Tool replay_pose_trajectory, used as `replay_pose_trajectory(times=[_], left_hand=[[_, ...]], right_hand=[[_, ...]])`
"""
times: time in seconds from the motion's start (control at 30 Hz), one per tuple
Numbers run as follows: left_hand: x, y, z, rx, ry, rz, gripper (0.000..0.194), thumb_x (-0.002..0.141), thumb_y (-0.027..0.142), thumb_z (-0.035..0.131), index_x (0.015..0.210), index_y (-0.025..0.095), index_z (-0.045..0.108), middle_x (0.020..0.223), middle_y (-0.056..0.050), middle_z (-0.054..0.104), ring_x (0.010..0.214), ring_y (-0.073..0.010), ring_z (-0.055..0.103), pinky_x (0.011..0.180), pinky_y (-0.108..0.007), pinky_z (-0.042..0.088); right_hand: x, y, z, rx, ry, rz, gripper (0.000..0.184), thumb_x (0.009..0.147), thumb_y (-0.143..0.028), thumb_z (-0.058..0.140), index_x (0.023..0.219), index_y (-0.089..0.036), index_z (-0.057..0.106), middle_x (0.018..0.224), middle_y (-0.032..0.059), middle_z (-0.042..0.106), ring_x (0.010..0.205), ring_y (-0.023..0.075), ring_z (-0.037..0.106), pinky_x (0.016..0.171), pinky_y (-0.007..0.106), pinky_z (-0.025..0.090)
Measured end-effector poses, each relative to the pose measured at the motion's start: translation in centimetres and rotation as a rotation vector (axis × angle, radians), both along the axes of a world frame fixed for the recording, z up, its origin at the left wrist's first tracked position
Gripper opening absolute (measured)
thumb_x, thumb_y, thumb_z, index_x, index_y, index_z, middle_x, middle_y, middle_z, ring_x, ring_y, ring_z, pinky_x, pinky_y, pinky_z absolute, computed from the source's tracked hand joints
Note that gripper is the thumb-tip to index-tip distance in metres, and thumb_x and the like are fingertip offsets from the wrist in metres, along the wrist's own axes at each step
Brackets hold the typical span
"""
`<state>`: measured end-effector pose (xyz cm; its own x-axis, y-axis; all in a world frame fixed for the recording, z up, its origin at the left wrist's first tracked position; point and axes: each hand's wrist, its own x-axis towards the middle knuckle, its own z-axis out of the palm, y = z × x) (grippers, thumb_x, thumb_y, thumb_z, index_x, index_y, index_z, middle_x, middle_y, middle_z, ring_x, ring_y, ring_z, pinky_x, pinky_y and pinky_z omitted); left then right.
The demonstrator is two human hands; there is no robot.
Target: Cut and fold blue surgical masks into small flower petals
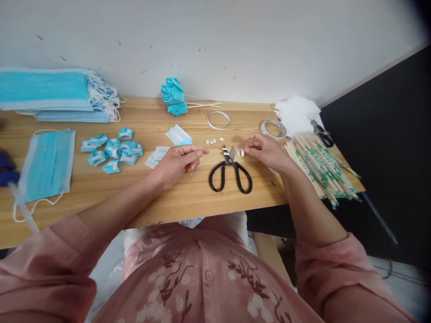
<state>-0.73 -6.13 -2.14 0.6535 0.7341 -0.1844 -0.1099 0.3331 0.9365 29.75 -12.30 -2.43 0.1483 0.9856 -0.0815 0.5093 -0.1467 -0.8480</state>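
My left hand (180, 162) is above the table, thumb and index finger pressed together and the other fingers curled. Whatever is at its fingertips is too small to make out. My right hand (267, 151) holds nothing visible, its bent fingers apart beside small white tape pieces (240, 153). Between my hands lie black-handled scissors (230, 162), blades parted and pointing away, with white tape strips stuck on one blade. More white bits (211, 142) lie beyond them. Cut pieces of mask fabric (178, 135) are partly hidden behind my left hand.
Folded blue pieces (112, 149) sit left, near a single mask (49, 163) and a mask stack (47, 92). Blue fabric flowers on sticks (173, 95) lie at the back. Tape rolls (218, 120) (273, 129), white material (298, 114) and wrapped chopsticks (321, 166) are towards the right.
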Motion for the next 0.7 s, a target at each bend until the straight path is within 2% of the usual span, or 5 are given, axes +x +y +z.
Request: replay_pose_trajectory(times=[0.13, 0.3, 0.5, 0.7], left_hand=[[-0.1, 0.0, 0.1, -0.007, -0.001, 0.003, 0.027, 0.077, 0.037, 0.084, 0.092, 0.014, 0.078, 0.052, 0.005, 0.05, 0.048, -0.007, 0.044, 0.052, -0.021, 0.033], [-0.1, 0.1, -0.2, -0.004, -0.008, 0.003, 0.026, 0.077, 0.035, 0.083, 0.093, 0.015, 0.079, 0.052, 0.005, 0.051, 0.048, -0.0068, 0.044, 0.052, -0.021, 0.033], [0.0, 0.0, -0.2, -0.003, -0.014, 0.004, 0.026, 0.076, 0.036, 0.084, 0.091, 0.015, 0.079, 0.051, 0.005, 0.051, 0.048, -0.0073, 0.044, 0.051, -0.022, 0.033], [0.0, 0.0, -0.2, 0.008, -0.008, 0.01, 0.026, 0.075, 0.036, 0.084, 0.09, 0.016, 0.078, 0.052, 0.005, 0.051, 0.048, -0.0076, 0.043, 0.052, -0.023, 0.034]], right_hand=[[0.4, 0.1, -0.7, 0.033, -0.131, 0.011, 0.027, 0.08, -0.032, 0.069, 0.106, -0.023, 0.065, 0.082, 0.0017, 0.071, 0.076, 0.0215, 0.066, 0.074, 0.035, 0.049], [-0.3, -0.1, -0.8, 0.091, -0.436, -0.009, 0.027, 0.085, -0.024, 0.065, 0.112, -0.022, 0.07, 0.095, 0.0065, 0.078, 0.085, 0.0251, 0.071, 0.082, 0.039, 0.053], [-1.1, -0.8, -0.4, 0.172, -0.686, 0.107, 0.039, 0.093, -0.019, 0.056, 0.129, -0.02, 0.07, 0.106, 0.0106, 0.08, 0.098, 0.03, 0.074, 0.088, 0.044, 0.056], [-0.9, -0.9, -0.8, 0.221, -0.757, 0.118, 0.052, 0.094, -0.018, 0.056, 0.146, -0.019, 0.061, 0.128, 0.0137, 0.076, 0.112, 0.0331, 0.073, 0.097, 0.05, 0.057]])
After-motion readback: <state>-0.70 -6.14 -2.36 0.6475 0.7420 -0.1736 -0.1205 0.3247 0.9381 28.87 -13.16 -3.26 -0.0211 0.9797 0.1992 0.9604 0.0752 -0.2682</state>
